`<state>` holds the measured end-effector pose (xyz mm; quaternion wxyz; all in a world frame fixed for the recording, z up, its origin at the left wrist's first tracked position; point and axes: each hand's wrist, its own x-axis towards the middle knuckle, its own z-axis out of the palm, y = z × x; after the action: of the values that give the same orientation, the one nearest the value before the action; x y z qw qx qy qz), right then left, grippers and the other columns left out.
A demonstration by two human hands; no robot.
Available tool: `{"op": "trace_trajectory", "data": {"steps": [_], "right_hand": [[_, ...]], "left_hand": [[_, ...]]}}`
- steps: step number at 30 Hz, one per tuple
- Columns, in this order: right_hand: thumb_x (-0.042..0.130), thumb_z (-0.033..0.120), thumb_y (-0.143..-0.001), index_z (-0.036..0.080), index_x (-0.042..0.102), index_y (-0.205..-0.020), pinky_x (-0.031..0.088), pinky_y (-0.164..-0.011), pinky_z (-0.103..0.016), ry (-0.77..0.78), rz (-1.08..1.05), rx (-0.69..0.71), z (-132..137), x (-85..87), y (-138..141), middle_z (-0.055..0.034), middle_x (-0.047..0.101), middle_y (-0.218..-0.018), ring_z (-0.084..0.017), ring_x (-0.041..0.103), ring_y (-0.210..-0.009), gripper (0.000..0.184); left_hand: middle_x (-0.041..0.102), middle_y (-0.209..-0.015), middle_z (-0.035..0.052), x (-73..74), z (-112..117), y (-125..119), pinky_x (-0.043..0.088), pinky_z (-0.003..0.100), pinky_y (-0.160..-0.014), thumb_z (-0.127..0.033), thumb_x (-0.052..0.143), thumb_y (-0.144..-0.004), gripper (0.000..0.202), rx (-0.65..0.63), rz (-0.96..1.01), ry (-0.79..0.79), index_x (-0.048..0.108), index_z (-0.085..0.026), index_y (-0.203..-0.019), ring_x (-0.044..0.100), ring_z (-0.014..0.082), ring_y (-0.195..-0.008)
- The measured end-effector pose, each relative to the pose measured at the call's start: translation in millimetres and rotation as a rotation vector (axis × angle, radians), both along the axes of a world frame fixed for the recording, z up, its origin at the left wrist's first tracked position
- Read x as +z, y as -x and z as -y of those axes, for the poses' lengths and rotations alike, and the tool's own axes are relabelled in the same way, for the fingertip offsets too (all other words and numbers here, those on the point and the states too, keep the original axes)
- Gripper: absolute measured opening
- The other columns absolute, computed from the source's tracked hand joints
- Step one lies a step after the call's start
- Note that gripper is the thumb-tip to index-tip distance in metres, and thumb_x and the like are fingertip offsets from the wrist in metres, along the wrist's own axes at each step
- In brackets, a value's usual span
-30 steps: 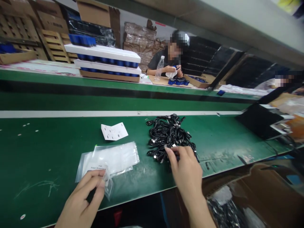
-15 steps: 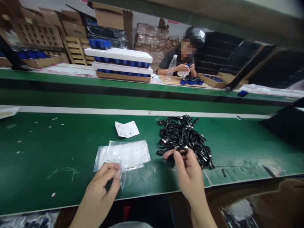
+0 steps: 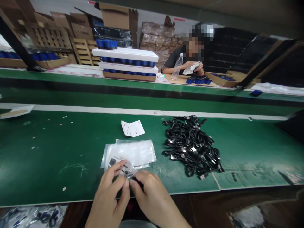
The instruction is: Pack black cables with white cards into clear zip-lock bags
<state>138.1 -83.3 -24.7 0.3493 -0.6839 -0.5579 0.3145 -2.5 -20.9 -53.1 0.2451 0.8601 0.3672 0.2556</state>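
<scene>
While both hands are working close together just above the near edge of the green workbench (image 3: 47, 164), the left hand (image 3: 109, 192) is pinching a small clear plastic bag (image 3: 127, 168) between its thumb and fingers. The right hand (image 3: 152, 199) is closed on a dark bundle (image 3: 136, 181), which is sitting at the bag's edge, mostly hidden by the fingers, so its exact form is hard to tell. The two hands are touching or nearly touching around it. Just beyond them, a stack of clear plastic bags (image 3: 133, 153) is lying flat on the bench, with a white printed sheet (image 3: 133, 128) farther on. To the right, a loose heap of black cables (image 3: 191, 147) is lying well clear of the right hand. Across the line, a co-worker (image 3: 192, 60) is handling a white packet (image 3: 192, 67) beside a plastic water bottle (image 3: 177, 67) and rows of blue-capped items (image 3: 199, 80).
</scene>
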Motion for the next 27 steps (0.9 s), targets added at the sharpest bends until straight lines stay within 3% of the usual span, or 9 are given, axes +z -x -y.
{"op": "trace_trajectory", "data": {"steps": [4, 7, 10, 14, 17, 19, 22, 25, 27], "right_hand": [[0.051, 0.002, -0.072, 0.022, 0.062, -0.112, 0.049, -0.076, -0.025, -0.030, -0.369, 0.123, 7, 8.3, -16, -0.0023, 0.059, -0.094, -0.015, 0.059, -0.084, 0.046], [0.052, 0.011, -0.080, 0.024, 0.062, -0.115, 0.050, -0.071, -0.024, 0.044, -0.686, 0.215, 15, 4.5, -26, -0.0010, 0.061, -0.090, -0.012, 0.059, -0.075, 0.039], [0.055, 0.023, -0.083, 0.025, 0.064, -0.114, 0.051, -0.056, -0.022, 0.172, -0.829, 0.234, 18, -1.5, -27, -0.0009, 0.067, -0.081, -0.009, 0.058, -0.059, 0.031], [0.064, 0.025, -0.076, 0.015, 0.069, -0.093, 0.038, -0.035, -0.012, 0.207, -0.771, -0.054, 11, -4.5, -19, 0.0025, 0.061, -0.056, -0.007, 0.054, -0.042, 0.020], [0.070, 0.024, -0.071, 0.014, 0.068, -0.076, 0.028, -0.030, -0.011, 0.171, -0.756, -0.199, 7, -5.7, -11, 0.0059, 0.054, -0.050, -0.005, 0.050, -0.036, 0.012], [0.064, 0.027, -0.076, 0.016, 0.068, -0.077, 0.031, -0.032, -0.013, 0.105, -0.696, -0.178, 7, -8.2, -5, 0.0028, 0.059, -0.059, -0.005, 0.049, -0.036, 0.012], [0.054, 0.024, -0.083, 0.018, 0.069, -0.076, 0.043, -0.045, -0.021, -0.149, -0.337, -0.215, 10, -15.2, 5, -0.0019, 0.061, -0.069, -0.011, 0.055, -0.049, 0.018], [0.060, 0.019, -0.076, 0.018, 0.063, -0.069, 0.043, -0.054, -0.025, -0.354, -0.039, -0.408, 9, -22.4, 12, -0.0020, 0.057, -0.069, -0.015, 0.055, -0.058, 0.007], [0.065, 0.018, -0.069, 0.018, 0.060, -0.077, 0.044, -0.056, -0.025, -0.338, -0.076, -0.511, 6, -23.9, 12, -0.0025, 0.059, -0.075, -0.015, 0.056, -0.061, 0.009]], "left_hand": [[0.043, -0.135, 0.0084, -0.9, 7, 0, 0.045, 0.039, -0.091, -0.020, 0.043, -0.087, 0.018, 0.008, 0.044, -0.048, 0.054, -0.021, -0.072, 0.049, 0.0247, -0.115], [0.043, -0.136, 0.0067, 0.6, 7, 0, 0.045, 0.038, -0.089, -0.019, 0.043, -0.086, 0.019, 0.004, 0.039, -0.084, 0.051, -0.021, -0.069, 0.048, 0.0245, -0.114], [0.042, -0.138, 0.0066, 2.7, 8, -1, 0.045, 0.036, -0.088, -0.019, 0.042, -0.086, 0.020, -0.001, 0.047, -0.086, 0.050, -0.021, -0.068, 0.048, 0.0237, -0.114], [0.043, -0.135, 0.0078, 5.3, 13, -3, 0.044, 0.036, -0.089, -0.017, 0.043, -0.085, 0.019, -0.020, 0.069, -0.085, 0.052, -0.021, -0.070, 0.048, 0.0237, -0.115], [0.045, -0.132, 0.0084, 7.0, 15, -3, 0.044, 0.037, -0.090, -0.016, 0.045, -0.085, 0.016, -0.025, 0.082, -0.073, 0.052, -0.022, -0.072, 0.048, 0.0244, -0.115], [0.044, -0.132, 0.0082, 8.2, 15, -3, 0.044, 0.038, -0.090, -0.017, 0.045, -0.085, 0.016, -0.007, 0.091, -0.073, 0.052, -0.022, -0.071, 0.048, 0.0249, -0.115], [0.042, -0.131, 0.0081, 9.9, 17, -4, 0.044, 0.040, -0.091, -0.017, 0.045, -0.084, 0.017, -0.006, 0.114, -0.083, 0.052, -0.022, -0.070, 0.047, 0.0257, -0.116], [0.043, -0.129, 0.0090, 11.1, 23, -6, 0.044, 0.042, -0.093, -0.015, 0.045, -0.084, 0.015, -0.016, 0.149, -0.113, 0.054, -0.022, -0.073, 0.047, 0.0271, -0.117], [0.045, -0.128, 0.0093, 11.8, 27, -8, 0.044, 0.042, -0.093, -0.014, 0.045, -0.083, 0.015, -0.017, 0.168, -0.132, 0.054, -0.022, -0.074, 0.047, 0.0273, -0.117]]}}
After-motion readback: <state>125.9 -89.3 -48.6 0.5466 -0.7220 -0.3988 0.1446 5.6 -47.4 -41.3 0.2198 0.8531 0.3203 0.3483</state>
